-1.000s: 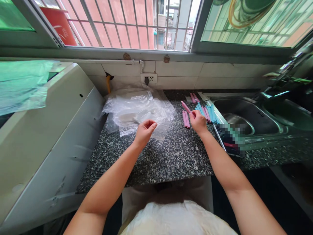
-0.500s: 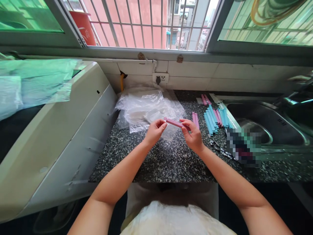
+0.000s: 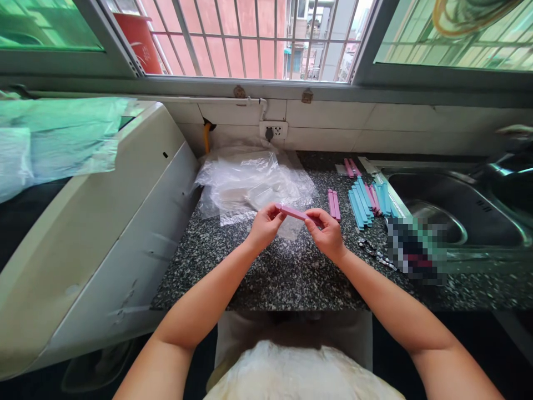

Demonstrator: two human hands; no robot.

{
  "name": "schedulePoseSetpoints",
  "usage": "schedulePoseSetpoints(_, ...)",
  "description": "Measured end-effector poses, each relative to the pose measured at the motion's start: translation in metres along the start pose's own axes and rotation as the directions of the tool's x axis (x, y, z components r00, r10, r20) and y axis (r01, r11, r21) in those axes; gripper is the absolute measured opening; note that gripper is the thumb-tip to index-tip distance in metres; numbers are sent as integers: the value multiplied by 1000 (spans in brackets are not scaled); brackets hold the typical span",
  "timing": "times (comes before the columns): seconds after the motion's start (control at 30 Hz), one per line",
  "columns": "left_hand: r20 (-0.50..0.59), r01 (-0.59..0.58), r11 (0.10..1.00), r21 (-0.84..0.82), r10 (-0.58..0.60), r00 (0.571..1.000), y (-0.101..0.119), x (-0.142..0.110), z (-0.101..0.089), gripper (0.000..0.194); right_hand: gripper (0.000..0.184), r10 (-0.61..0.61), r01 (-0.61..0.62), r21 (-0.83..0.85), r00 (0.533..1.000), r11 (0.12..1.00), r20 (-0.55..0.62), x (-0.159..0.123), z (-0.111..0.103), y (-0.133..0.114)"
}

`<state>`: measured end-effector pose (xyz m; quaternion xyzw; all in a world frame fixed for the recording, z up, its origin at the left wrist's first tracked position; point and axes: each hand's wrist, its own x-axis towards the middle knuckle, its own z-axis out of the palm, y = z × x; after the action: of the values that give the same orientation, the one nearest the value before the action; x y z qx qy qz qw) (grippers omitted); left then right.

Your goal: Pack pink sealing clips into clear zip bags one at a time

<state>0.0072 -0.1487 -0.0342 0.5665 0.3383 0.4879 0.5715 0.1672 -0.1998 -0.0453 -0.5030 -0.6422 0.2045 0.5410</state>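
Observation:
A slim pink stick-shaped piece is stretched between my two hands above the speckled counter. My left hand pinches its left end, where a short end part shows by the fingertips. My right hand is closed round the other end, which the fingers partly hide. Just beyond the right hand lie two similar pink sticks side by side. Farther right is a pile of light blue sticks with more pink sticks among them. Behind my left hand spreads a heap of clear plastic bags.
A metal sink is set into the counter at the right, with a beaded chain and a blurred-out object before it. On the left stands a white appliance. A wall socket is behind the bags.
My left fingers have shifted slightly on the left end of the pink stick. Both hands keep their hold in nearly the same place; the view has tilted a little.

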Motion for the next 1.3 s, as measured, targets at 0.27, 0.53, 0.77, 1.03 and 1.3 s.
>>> schedulePoseSetpoints(0.27, 94, 86, 996, -21, -83, 992, 1, 0, 4, 32, 16, -33, 33, 17, 999, 999, -31, -1, -2, 1)
schedulePoseSetpoints(0.53, 73, 106, 994, 7, -106, 992, 4, -1, 4, 18, 14, -79, 74, -176, 997, 982, -24, -1, -3, 1)
schedulePoseSetpoints(0.77, 92, 45, 999, 9, -46, 995, 2, 1, -3, 16, 13, -122, 117, -295, 993, 948, 2, -3, -6, 4)
schedulePoseSetpoints(1.03, 82, 44, 999, -14, -43, 996, 8, 2, -8, 24, 13, -171, 179, -356, 984, 917, 55, -5, -6, 7)
schedulePoseSetpoints(1.3, 58, 30, 999, 30, -31, 998, 10, 2, -8, 51, 11, -226, 241, -382, 970, 892, 86, -6, -5, 5)
